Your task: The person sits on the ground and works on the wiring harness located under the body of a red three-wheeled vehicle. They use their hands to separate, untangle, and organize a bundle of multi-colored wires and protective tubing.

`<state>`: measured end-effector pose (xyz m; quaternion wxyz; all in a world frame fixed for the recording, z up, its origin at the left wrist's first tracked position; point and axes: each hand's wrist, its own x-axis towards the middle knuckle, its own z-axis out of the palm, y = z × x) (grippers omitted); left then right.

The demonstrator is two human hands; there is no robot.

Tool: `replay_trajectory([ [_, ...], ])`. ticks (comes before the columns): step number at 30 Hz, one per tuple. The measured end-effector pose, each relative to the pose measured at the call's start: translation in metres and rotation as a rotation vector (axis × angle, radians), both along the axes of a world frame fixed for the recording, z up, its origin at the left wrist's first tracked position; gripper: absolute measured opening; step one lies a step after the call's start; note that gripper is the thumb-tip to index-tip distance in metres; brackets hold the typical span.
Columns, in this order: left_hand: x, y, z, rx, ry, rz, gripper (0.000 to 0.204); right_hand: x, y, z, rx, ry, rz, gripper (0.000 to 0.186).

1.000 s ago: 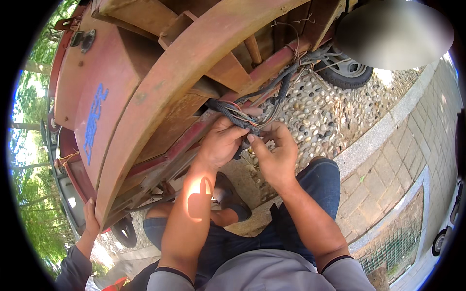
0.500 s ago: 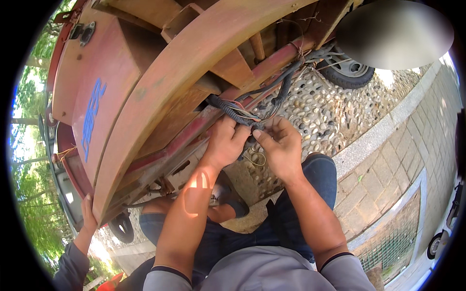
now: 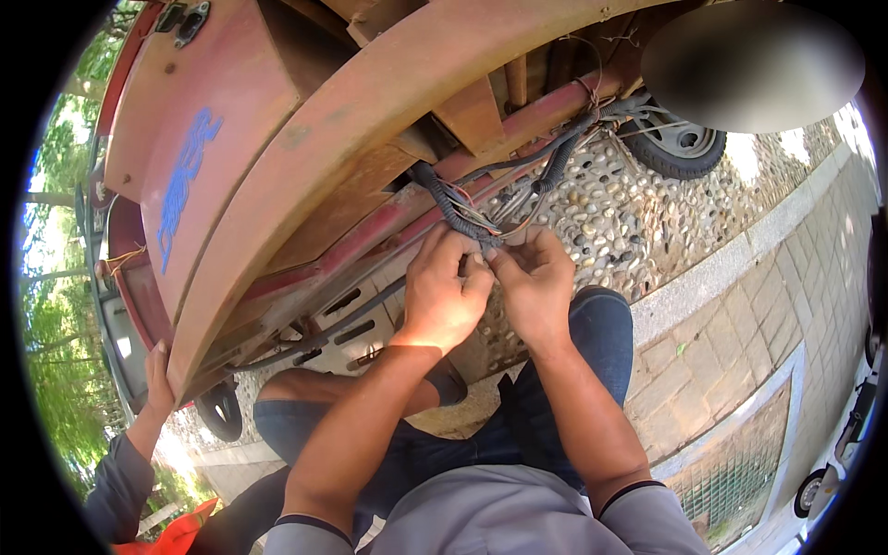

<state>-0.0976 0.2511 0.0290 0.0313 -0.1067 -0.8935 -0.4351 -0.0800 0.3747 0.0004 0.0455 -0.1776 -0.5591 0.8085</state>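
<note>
A wiring harness hangs beneath the red vehicle body, with black corrugated conduit (image 3: 433,188) and several thin coloured wires (image 3: 474,211) spilling out of it. My left hand (image 3: 449,285) is closed at the bundle's lower end, thumb and fingers pinched together. Right beside it, my right hand (image 3: 535,285) pinches the same end of the wires, its thumb close to the left fingers. Both hands' fingertips partly hide the spot they grip. Farther right, another length of black conduit (image 3: 557,165) runs up toward the frame.
A curved, rusty fender edge (image 3: 305,129) arches over my hands. A wheel (image 3: 680,146) stands at the upper right on pebbled ground (image 3: 610,217). At the left, another person's hand (image 3: 159,377) rests against the body's edge. Below is my knee (image 3: 603,338).
My left hand has turned and lowered slightly, with more of its back showing. A dark piece and thin pale wire loop below the hands are no longer visible. The view has shifted slightly.
</note>
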Motion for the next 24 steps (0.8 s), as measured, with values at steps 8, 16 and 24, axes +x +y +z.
replay_trajectory([
  [8,0.028,0.022,-0.004,-0.093,0.269,0.055,0.012,0.014,0.019,0.019,0.225,0.001,0.170,0.027],
  [16,0.024,0.024,-0.011,-0.029,0.228,0.093,0.015,0.002,0.009,0.019,-0.226,-0.161,0.095,0.021],
  [24,0.022,0.007,0.011,-0.069,0.236,0.077,0.020,0.002,0.005,0.008,-0.353,-0.117,0.014,0.015],
])
